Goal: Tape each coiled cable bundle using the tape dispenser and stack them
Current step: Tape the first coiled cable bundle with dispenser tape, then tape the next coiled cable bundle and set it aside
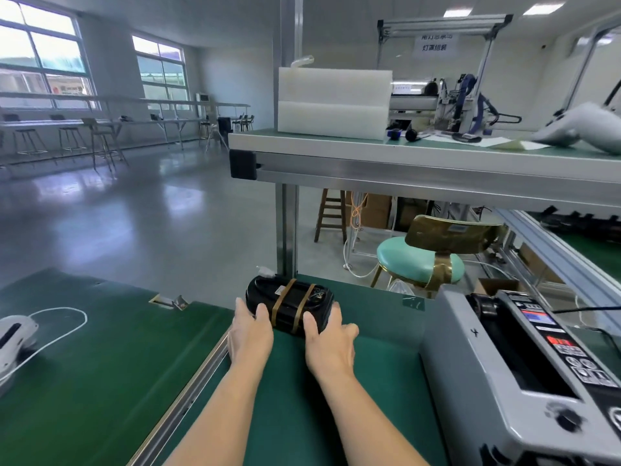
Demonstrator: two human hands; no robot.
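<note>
Both hands hold one cable bundle (291, 302) at the far side of the green table (295, 381), just in front of a metal post (286, 230). The bundle is black and oval, it lies flat on the table, and two bands of brown tape (281, 306) go across its middle.

The left hand (250, 332) grips the left end of the bundle. Its fingers lie along the outer side and its thumb (262, 312) presses on the near edge. The right hand (331, 343) grips the right end in the same way, with the thumb (311, 322) on the near edge beside the right band and the fingers bent around the end. The fingertips of both hands are hidden behind the bundle.

The tape dispenser (504, 364), a grey machine with stickers on its top, stands on the table to the right of the right arm and does not touch it.

To the left is a second green table (100, 364) with a white device (13, 334) and a looped white cord (60, 311). Above the bundle is a shelf (403, 146) that carries white foam blocks (334, 102). Behind the table stand a chair (420, 260) with a mint seat and a wooden stool (331, 213).
</note>
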